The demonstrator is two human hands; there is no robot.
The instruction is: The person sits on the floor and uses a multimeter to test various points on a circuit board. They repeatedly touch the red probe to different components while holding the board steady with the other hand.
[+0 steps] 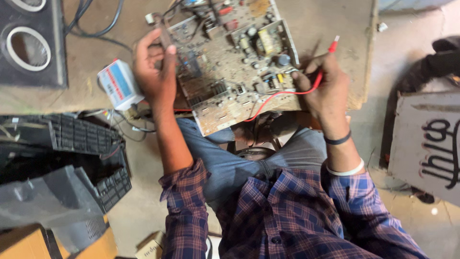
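A large dusty circuit board [230, 62] lies tilted over the edge of a wooden table [326, 24], above my lap. My left hand [155, 69] grips the board's left edge; what else its fingers pinch I cannot tell. My right hand [323, 84] is closed on a red test probe [322, 72], its tip pointing at components on the board's right side. The probe's red wire [268, 100] loops down across the board's lower edge.
A small white and blue meter box [120, 84] sits left of the board. Black cables [96, 24] run across the table. An open black television casing [62, 158] stands at left, with speaker rings [28, 48] above. A grey painted board [426, 144] leans at right.
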